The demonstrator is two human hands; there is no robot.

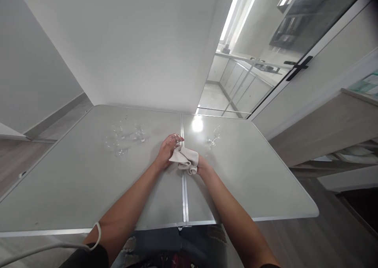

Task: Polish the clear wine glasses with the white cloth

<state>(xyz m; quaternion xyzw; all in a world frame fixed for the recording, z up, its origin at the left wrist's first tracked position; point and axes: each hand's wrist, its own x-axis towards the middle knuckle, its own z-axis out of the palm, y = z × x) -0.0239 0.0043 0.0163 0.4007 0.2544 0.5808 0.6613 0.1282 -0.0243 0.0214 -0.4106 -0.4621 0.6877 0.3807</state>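
Note:
Above the table's middle seam, my left hand [168, 147] curls round a clear glass [177, 138], whose shape is mostly hidden by fingers and fabric. A pale, crumpled cloth [186, 157] presses against the near end of that glass. My right hand [201, 164] is closed on the cloth, its fingers largely covered by the folds. To the left stand clear stemmed glasses: one in front [120, 151] and one farther back [141, 134], with another faint outline beside them. A single stemmed glass [212, 142] stands to the right of my hands.
The grey folding table [242, 181] has a metal rim and a metal seam [185, 201] down its middle. A white wall [147, 47] rises behind it. At the right is a glass door with a black handle [299, 67]. A white cable [53, 246] runs by my left arm.

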